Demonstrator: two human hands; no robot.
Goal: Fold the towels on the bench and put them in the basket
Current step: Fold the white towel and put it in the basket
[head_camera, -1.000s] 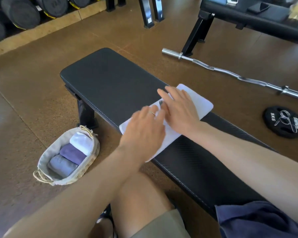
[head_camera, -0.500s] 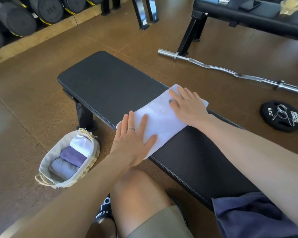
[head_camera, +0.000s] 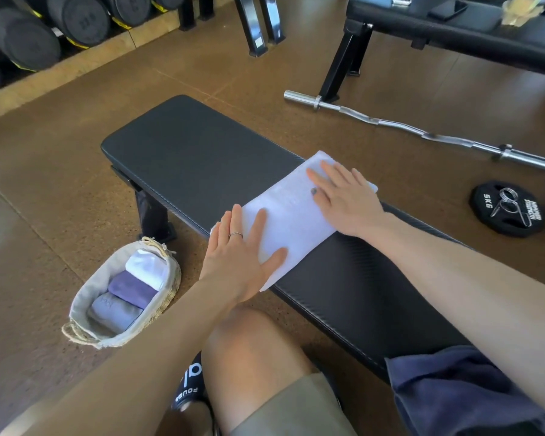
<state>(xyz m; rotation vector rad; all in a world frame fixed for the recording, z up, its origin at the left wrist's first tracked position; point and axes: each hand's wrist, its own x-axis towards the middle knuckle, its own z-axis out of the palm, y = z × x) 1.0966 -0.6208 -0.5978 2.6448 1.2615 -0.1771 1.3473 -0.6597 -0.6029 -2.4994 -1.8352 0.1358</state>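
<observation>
**While both palms press flat, a white towel lies across the bench**

With fingers straight and spread, the left hand [head_camera: 237, 259] rests palm-down on the near end of the white towel [head_camera: 291, 215], its thumb angled out over the cloth. A thin ring sits on one finger. The right hand [head_camera: 346, 199] lies flat on the far end of the same towel, fingers extended, nothing gripped. Neither hand curls round the fabric; both simply press on it.

The towel is a long, narrow rectangle laid crosswise on the black bench [head_camera: 195, 158]. Its near corner overhangs the bench edge slightly, beside the left wrist. Its far end reaches the opposite edge of the padding.

A dark blue towel [head_camera: 453, 391] lies crumpled on the bench at lower right, under the right forearm, well apart from the white one.

On the floor just beside the bench leg stands the basket [head_camera: 85, 316], woven, with a cloth liner. Inside it sit three folded towels in a row: a white one [head_camera: 145, 269] nearest the bench, a purple one [head_camera: 132, 289] in the middle, a pale lilac one [head_camera: 114, 311] at the near end.

The person's bare knee shows between basket and bench.

Beyond the bench, a curl bar [head_camera: 422, 133] lies on the brown floor. A weight plate [head_camera: 507, 209] marked 5KG lies near it, with spring collars on top. Dumbbells [head_camera: 29, 42] line the far left wall.
</observation>
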